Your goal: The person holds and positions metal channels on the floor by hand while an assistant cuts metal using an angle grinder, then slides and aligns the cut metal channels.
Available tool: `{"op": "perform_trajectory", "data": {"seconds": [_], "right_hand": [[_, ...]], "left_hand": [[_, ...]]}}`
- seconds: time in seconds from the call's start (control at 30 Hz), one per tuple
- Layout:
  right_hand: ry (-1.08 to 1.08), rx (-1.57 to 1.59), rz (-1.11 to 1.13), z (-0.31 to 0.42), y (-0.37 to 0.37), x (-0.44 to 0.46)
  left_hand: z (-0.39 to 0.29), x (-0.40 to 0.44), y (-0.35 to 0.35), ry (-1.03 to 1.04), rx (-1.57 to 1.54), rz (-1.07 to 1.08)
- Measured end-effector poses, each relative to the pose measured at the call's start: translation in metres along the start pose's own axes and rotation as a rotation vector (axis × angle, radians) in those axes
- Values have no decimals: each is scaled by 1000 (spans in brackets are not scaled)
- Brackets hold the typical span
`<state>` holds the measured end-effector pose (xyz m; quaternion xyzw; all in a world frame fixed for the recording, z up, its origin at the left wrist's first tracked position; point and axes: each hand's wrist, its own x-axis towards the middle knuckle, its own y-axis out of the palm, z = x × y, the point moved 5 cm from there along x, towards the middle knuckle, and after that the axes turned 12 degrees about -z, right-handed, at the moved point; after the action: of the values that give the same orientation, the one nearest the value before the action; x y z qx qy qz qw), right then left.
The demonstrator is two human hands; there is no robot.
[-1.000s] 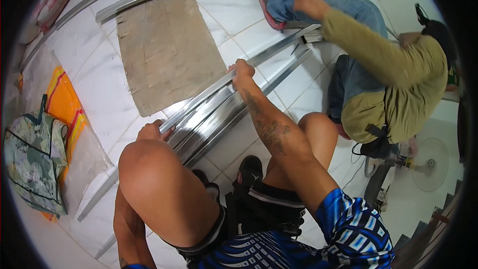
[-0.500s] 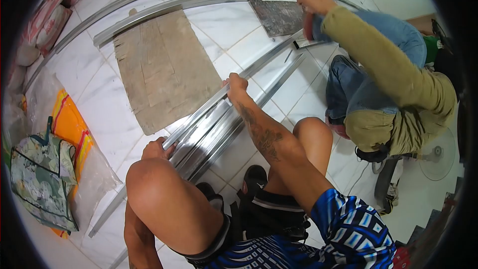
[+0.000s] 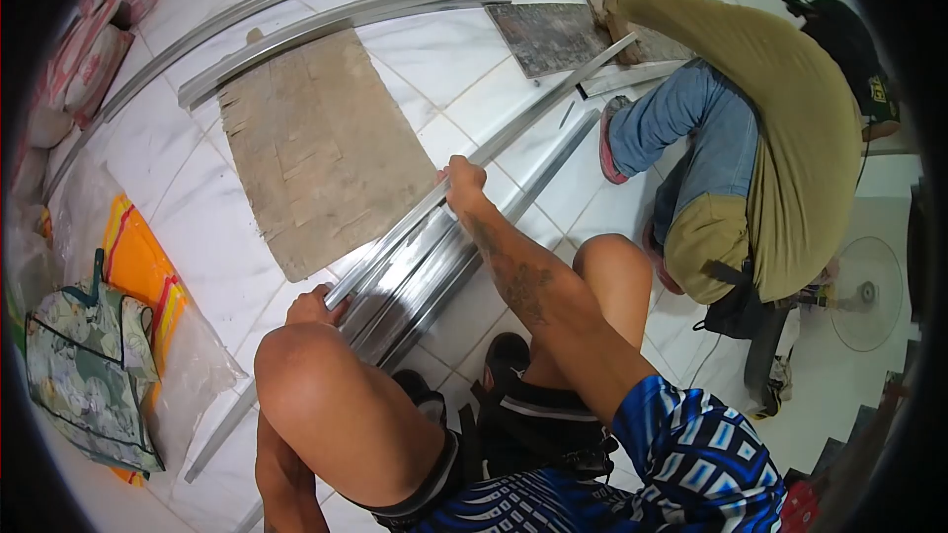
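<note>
You've got both hands clamped on a long silver channel (image 3: pixel 528 118), slanting across the white tiles!
It's straight, narrow and glossy, running away from your left knee past the brown sheet (image 3: pixel 316 148), with more shiny metal profiles (image 3: pixel 395 301) right alongside; your right hand (image 3: pixel 464 183) closes round it partway up, that tattooed forearm stretched out ahead, while your left hand (image 3: pixel 314 306) curls its fingers about the near end, low beyond the raised knee, which hides part of that arm.
</note>
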<state>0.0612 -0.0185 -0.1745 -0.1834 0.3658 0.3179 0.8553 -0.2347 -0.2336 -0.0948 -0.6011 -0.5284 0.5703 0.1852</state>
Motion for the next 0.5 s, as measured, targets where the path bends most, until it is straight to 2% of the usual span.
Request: {"op": "perform_trajectory", "data": {"seconds": [0.13,0.5], "right_hand": [[-40,-38,-58,-2,0,2],[-79,-101,-13,-7,-3,7]], "left_hand": [[1,1,1,-9,7,-3],[2,-5,-5,14,-16,-4]]}}
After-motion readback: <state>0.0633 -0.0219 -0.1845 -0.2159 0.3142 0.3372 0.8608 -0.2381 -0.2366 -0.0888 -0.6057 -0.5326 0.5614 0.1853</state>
